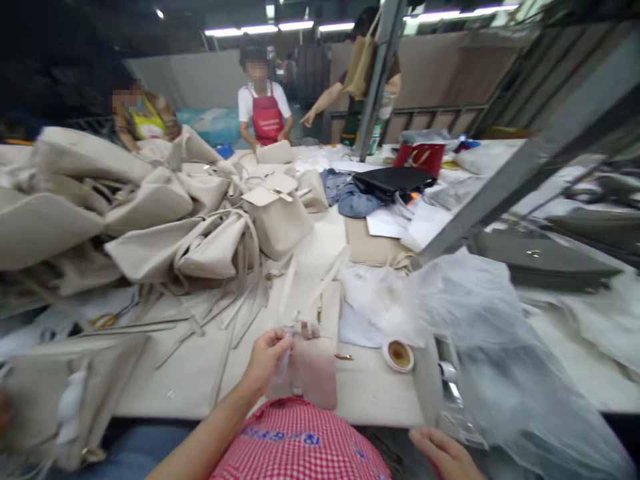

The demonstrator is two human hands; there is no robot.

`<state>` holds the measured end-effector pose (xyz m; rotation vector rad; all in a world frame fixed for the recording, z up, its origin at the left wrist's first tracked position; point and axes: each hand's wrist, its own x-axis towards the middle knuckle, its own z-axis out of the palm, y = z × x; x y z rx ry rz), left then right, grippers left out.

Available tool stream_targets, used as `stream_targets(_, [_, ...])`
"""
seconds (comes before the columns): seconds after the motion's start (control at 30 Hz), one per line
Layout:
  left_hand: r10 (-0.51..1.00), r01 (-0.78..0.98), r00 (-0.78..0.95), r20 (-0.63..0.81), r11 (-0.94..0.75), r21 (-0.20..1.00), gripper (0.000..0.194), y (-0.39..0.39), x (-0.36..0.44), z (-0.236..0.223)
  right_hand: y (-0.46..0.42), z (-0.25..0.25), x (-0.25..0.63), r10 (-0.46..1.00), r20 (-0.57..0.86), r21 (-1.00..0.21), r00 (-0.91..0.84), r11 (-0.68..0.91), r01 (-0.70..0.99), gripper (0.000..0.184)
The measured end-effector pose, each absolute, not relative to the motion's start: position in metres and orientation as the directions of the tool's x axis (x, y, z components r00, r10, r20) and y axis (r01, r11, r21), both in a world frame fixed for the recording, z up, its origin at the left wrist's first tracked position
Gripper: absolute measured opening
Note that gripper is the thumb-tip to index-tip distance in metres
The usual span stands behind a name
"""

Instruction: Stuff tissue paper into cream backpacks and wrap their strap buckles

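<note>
While the left hand (269,357) pinches a thin pale wrapping (282,366) beside the pinkish-beige flap (317,377), which lies on the table (373,397) just in front of the checked apron (300,450), the right hand (443,455) hangs well apart, fingers loosely extended, near the table's edge
</note>
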<state>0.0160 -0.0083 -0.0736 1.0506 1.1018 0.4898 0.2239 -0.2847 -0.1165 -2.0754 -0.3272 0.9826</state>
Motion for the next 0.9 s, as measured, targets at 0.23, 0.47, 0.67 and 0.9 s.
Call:
stream_targets(0.23, [0.802,0.177,0.444,-0.4,0.359,0.916,0.017,-0.013,0.016,-0.077,-0.12,-0.025,0.156,0.889,-0.448,-0.884,0.097,-0.423,-0.201,0.029])
stream_targets(0.47, [0.802,0.125,0.511,-0.309,0.287,0.95,0.014,-0.014,0.003,-0.078,-0.068,-0.052,0.148,0.906,-0.379,-0.913,0.19,-0.399,0.079,0.027])
stream_targets(0.67, [0.795,0.096,0.538,-0.281,0.273,0.957,0.009,-0.013,-0.004,-0.068,-0.062,-0.055,0.139,0.892,-0.387,-0.896,0.234,-0.424,0.132,0.027])
stream_targets(0.9, [0.81,0.125,0.479,-0.338,0.319,0.94,0.015,-0.01,-0.008,-0.067,-0.065,-0.054,0.129,0.83,-0.519,-0.84,0.205,-0.539,0.059,0.036])
